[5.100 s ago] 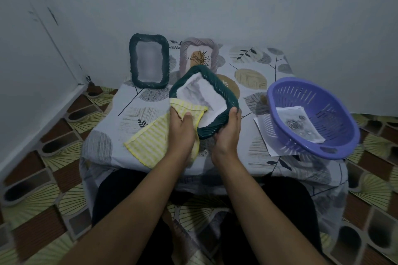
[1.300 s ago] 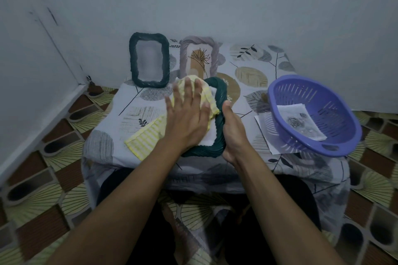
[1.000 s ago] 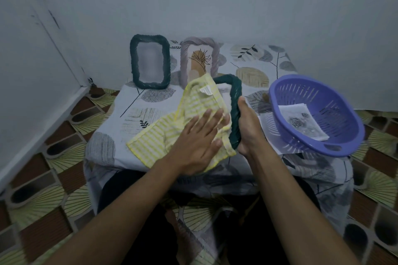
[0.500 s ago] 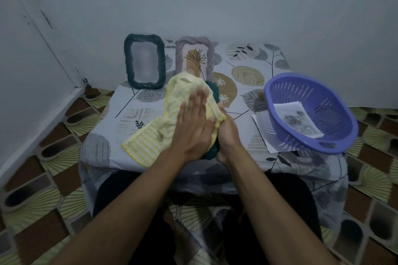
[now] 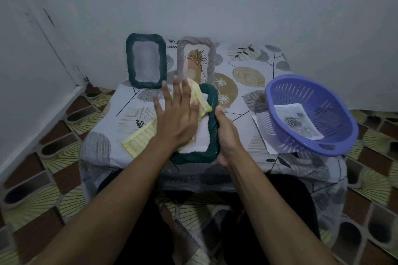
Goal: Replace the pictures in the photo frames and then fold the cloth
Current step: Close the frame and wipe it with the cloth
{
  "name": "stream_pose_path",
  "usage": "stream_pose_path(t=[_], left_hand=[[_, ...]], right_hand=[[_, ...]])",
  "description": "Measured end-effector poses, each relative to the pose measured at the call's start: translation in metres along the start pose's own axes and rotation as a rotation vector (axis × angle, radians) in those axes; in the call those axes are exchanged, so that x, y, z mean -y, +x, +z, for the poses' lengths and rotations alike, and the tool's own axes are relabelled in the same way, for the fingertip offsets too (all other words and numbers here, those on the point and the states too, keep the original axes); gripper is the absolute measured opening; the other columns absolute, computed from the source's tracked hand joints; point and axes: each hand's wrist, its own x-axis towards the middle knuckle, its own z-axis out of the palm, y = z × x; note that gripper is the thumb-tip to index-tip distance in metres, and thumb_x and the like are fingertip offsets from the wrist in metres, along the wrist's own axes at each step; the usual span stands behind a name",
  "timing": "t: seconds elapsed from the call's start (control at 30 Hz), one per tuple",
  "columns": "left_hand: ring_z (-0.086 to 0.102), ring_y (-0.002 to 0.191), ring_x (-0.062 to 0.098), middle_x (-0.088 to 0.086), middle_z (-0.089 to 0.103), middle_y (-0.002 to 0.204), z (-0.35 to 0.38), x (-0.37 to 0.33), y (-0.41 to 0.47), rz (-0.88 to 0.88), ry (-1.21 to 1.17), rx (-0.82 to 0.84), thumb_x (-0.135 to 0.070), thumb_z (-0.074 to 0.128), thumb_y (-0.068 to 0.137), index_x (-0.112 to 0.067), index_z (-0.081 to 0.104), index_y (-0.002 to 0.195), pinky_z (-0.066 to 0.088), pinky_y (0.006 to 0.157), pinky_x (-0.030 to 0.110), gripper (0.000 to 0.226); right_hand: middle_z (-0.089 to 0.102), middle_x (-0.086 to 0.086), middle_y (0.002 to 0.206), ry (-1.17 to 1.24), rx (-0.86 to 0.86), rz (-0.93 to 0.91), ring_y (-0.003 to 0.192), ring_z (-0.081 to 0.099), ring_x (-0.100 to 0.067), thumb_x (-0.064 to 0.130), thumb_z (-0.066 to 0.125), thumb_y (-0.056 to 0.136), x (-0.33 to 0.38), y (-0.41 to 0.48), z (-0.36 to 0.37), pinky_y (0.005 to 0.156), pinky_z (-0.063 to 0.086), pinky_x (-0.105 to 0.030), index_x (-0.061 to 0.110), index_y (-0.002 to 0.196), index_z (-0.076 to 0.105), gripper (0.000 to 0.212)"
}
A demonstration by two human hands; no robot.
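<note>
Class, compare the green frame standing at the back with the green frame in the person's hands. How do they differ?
The back frame stands upright, untouched; the front frame lies down, gripped by the right hand. The left hand presses a yellow cloth onto the front frame; the back frame is uncovered. Both are dark green, rope-textured rectangles.

Left hand (image 5: 174,118) flat, fingers (image 5: 177,90) spread; right hand (image 5: 228,135) curled, gripping.
</note>
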Motion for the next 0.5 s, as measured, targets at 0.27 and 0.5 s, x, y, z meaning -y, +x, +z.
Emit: stream_pose_path(t=[0.27, 0.5], left_hand=[[-0.019, 0.151, 0.01, 0.007, -0.013, 0.164, 0.005, -0.019, -0.037, 0.392, -0.278, 0.101, -0.039, 0.019, 0.096, -0.005, -0.004, 0.156, -0.011, 0.122, 0.028, 0.073], [-0.021, 0.15, 0.008, -0.008, -0.023, 0.163, 0.011, 0.013, -0.045, 0.463, 0.02, 0.151, -0.058, -0.002, 0.099, -0.024, -0.018, 0.155, -0.006, 0.123, 0.04, 0.068]], right_hand=[[0.07, -0.018, 0.12, 0.05, -0.041, 0.021, 0.112, 0.067, -0.032, 0.041, 0.035, 0.107, 0.01, 0.01, 0.003, 0.103, 0.05, -0.046, 0.007, 0.124, 0.067, 0.049], [0.069, -0.021, 0.106, 0.0, -0.125, -0.021, 0.103, 0.067, -0.04, 0.043, 0.04, 0.106, 0.02, 0.009, -0.009, 0.086, 0.054, -0.045, 0.007, 0.111, 0.069, 0.047]])
